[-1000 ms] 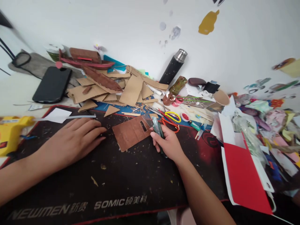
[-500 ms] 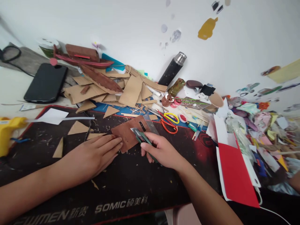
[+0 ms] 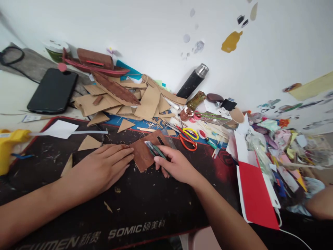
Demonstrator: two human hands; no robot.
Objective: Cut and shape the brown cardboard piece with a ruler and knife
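My left hand (image 3: 104, 166) lies flat on the black desk mat, fingers stretched out. Its fingertips meet the left edge of a brown painted cardboard piece (image 3: 142, 155), which has a small dark slot near its upper right end. In my right hand (image 3: 177, 165) is a dark green utility knife (image 3: 156, 151), gripped with the blade pointing up and left over the brown piece. Whether the blade touches the surface I cannot tell. A clear ruler-like strip (image 3: 169, 139) lies partly beyond the piece.
Behind are cardboard scraps (image 3: 147, 102), a brown model boat (image 3: 104, 67), a black thermos (image 3: 191, 83) and scissors (image 3: 187, 143). A yellow glue gun (image 3: 13, 137) and phone (image 3: 53, 91) are left; red paper (image 3: 256, 194) and a pile of scraps stand right.
The brown piece has turned slightly and shifted right relative to my left fingers, which cover less of it. The knife stays over it in my right hand. The view has shifted a little.
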